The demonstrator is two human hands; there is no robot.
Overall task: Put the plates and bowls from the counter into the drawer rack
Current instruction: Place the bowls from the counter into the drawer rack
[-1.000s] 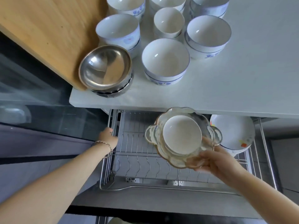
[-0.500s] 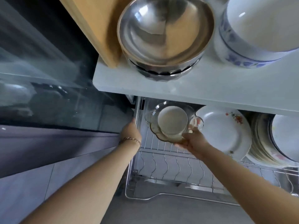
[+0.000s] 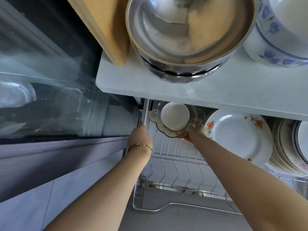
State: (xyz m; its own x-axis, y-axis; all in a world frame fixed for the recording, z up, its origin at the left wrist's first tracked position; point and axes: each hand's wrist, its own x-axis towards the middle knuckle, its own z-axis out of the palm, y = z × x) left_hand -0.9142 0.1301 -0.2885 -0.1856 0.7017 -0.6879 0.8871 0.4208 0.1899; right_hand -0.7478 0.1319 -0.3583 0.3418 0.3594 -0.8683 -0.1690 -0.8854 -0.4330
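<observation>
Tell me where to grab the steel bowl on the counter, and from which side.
Probably its rim on the near side, coming from the front of the counter. The steel bowl sits upright, mouth open, nested on others, so thumb inside and fingers under the lip should lift it. The wooden board crowds its left and the blue-patterned bowl its right.

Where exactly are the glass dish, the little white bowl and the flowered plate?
glass dish (image 3: pixel 153 116), head view, on its left scalloped lobe.
little white bowl (image 3: pixel 175 116), head view, middle of its inside.
flowered plate (image 3: pixel 236 139), head view, on its plain white centre.
</observation>
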